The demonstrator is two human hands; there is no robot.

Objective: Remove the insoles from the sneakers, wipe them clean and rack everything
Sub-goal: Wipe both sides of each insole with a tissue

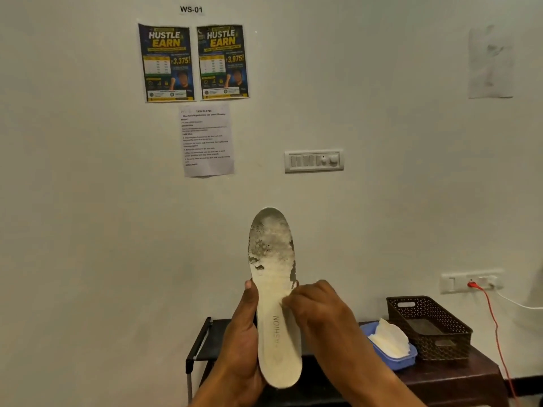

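Note:
I hold a white insole (271, 259) upright in front of the wall, toe end up. Its upper half is worn grey and flaking, and the lower half reads "FASHION". My left hand (241, 333) grips its left edge from behind, thumb on the rim. My right hand (318, 306) presses on the insole's right edge at mid-length with bunched fingers; a bit of white wipe seems pinched under the fingertips, though it is mostly hidden. No sneakers are in view.
Below the hands stands a black metal rack (199, 345). To its right, a dark wooden table (458, 374) carries a blue wipes box (393, 345) with a white wipe sticking out and a brown perforated basket (429, 327). A red cable (496, 327) hangs from a wall socket.

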